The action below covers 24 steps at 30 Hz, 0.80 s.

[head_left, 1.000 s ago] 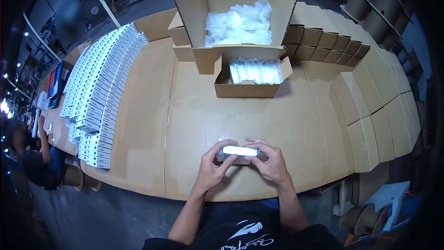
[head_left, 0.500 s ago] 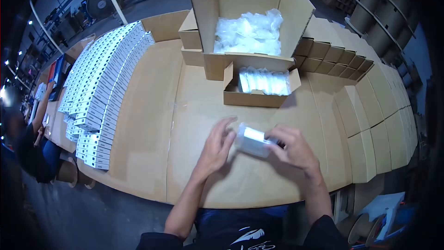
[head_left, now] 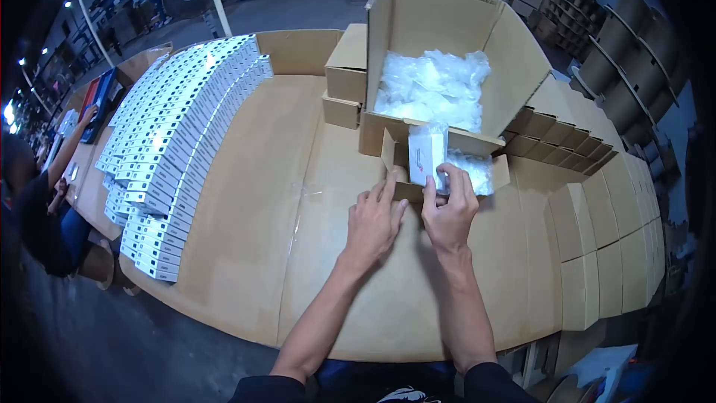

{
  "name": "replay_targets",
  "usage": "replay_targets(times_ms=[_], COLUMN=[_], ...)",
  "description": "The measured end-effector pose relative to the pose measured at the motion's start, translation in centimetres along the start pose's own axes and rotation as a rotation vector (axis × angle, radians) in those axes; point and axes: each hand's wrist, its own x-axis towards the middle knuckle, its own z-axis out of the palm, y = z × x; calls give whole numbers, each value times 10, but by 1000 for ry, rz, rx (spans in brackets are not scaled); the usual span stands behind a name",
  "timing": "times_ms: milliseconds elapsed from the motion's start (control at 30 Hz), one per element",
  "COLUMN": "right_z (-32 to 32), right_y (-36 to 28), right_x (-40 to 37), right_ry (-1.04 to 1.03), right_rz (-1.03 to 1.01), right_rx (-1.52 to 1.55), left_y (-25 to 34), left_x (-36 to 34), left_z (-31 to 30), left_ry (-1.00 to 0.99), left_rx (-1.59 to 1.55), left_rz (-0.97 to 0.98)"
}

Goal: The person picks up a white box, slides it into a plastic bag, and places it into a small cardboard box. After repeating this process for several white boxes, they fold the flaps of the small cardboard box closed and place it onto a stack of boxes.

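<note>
My right hand point(head_left: 450, 205) grips the lower right edge of a white box in clear plastic wrap point(head_left: 427, 155). That box stands upright over the left end of a small open carton point(head_left: 501, 173), in which more wrapped packs point(head_left: 472, 169) lie to the right. My left hand point(head_left: 374, 218) has its fingers apart and a forefinger at the front left corner of the carton, holding nothing. Behind the carton, a large open cardboard box point(head_left: 440, 22) holds a heap of clear plastic wrap point(head_left: 432, 87).
Rows of small white boxes point(head_left: 183, 119) are stacked at the left on the cardboard-covered table point(head_left: 246, 254). Closed brown cartons point(head_left: 608, 209) line the right side. A person point(head_left: 45, 201) sits at the far left. Large spools point(head_left: 623, 60) stand back right.
Both hands have moved forward from the table's middle to the small carton. The wrapped box has been raised over it and turned upright. The camera view has shifted.
</note>
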Motion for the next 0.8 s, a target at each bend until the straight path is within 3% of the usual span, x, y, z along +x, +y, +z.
replay_targets(times_ms=[167, 567, 800], right_z=[20, 56, 32], right_y=[20, 32, 13], right_x=[0, 7, -19], right_ry=[-14, -277, -400], right_rz=[-78, 167, 255], right_rx=[-87, -500, -494], left_y=[1, 8, 16], left_x=[-3, -5, -26], left_z=[-5, 1, -22], left_ry=[-38, -51, -67], left_rx=[-1, 164, 123], left_rz=[-35, -74, -30])
